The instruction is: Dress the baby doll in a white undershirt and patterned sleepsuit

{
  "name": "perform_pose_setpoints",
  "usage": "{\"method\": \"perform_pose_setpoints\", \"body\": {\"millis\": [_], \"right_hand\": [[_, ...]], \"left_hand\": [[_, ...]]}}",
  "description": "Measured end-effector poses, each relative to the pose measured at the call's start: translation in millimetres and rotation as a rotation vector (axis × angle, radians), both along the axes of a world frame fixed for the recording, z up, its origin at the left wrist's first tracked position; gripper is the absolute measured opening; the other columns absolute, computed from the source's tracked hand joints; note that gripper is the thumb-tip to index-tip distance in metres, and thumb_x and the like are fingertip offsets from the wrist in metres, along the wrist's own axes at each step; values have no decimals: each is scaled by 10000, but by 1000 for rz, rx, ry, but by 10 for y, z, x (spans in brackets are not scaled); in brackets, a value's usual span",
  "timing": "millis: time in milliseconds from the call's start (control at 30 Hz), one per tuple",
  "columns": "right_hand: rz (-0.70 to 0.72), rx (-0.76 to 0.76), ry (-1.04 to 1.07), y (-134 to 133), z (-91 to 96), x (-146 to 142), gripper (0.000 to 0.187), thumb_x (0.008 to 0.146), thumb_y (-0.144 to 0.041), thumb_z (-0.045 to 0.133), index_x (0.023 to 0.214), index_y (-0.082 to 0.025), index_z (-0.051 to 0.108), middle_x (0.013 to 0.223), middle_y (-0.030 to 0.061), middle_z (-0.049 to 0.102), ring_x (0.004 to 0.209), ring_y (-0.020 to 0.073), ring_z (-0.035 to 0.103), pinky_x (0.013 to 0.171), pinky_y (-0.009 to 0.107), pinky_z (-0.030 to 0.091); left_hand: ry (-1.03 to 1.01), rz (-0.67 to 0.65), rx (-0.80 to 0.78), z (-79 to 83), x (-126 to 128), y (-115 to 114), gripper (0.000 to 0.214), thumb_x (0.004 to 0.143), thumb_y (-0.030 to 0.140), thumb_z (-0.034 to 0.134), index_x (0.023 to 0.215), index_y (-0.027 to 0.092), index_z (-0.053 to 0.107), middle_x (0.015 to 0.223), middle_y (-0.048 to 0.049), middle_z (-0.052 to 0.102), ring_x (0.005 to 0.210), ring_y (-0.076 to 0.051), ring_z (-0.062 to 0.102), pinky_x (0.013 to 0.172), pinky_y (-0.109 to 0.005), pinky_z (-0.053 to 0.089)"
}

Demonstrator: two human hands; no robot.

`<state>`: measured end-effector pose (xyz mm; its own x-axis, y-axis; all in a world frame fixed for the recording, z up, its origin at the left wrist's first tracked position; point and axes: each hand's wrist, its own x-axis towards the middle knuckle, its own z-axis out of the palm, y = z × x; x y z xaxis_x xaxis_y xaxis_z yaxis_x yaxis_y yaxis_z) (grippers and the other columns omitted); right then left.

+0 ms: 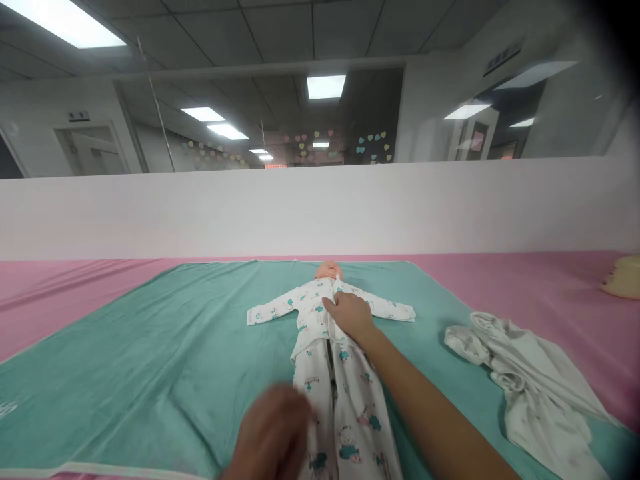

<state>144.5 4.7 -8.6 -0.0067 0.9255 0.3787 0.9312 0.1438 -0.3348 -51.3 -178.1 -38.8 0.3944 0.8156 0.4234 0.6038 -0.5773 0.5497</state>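
Note:
A baby doll lies on its back, its head [329, 269] at the far end. It wears a white printed baby top [311, 313] with both sleeves stretched out sideways. Matching white trousers [353, 407] run down toward me, with a dark gap along their middle. My right hand [353, 315] is on the chest, fingers closed on the front edge of the top; the exact pinch is partly hidden. Low over the trousers' left side is my left hand [275, 427], smeared by motion, so its fingers do not show clearly.
A teal sheet [200, 347] lies under the doll, over a pink cover [530, 280]. To the right is a crumpled white cloth [535, 387]. Part of a yellow object [623, 277] shows at the right edge. A low white wall [300, 210] with glass above stands behind.

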Motion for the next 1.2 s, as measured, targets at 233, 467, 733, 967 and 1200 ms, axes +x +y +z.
{"method": "perform_pose_setpoints", "body": {"millis": [233,467,733,967,1200], "right_hand": [[28,129,0,112,-105,95,390,908,-409,268,746,-186,543,729,34,600,636,137,486,565,268,211],[77,182,235,221,-214,202,366,916,-361,253,667,-186,458,623,-15,498,596,114,404,572,242,229],[64,150,257,282,-240,197,341,909,-379,264,688,-196,448,649,-6,494,625,130,406,581,242,232],[215,95,472,273,-248,270,315,877,-403,310,677,-195,437,661,-29,481,666,124,436,623,230,306],[331,33,640,257,-275,323,269,809,-421,428,720,-184,521,666,-29,488,648,117,428,624,232,338]], "left_hand": [[-42,159,111,324,541,1818,314,825,264,457,1114,205,567,1277,-58,486,1228,-209,373,1063,-410,293],[99,84,16,253,600,2117,473,788,179,414,1240,283,502,1406,-9,333,1306,-224,240,1081,-426,218],[186,76,17,302,677,2159,486,739,146,430,1191,294,531,1374,-10,374,1293,-248,250,1056,-465,247],[82,68,-18,360,675,2178,367,709,159,462,1028,262,611,1314,9,451,1261,-233,306,1062,-434,259],[27,18,-18,336,594,2214,363,680,163,447,978,265,628,1301,29,463,1247,-221,332,1065,-391,274]]}}
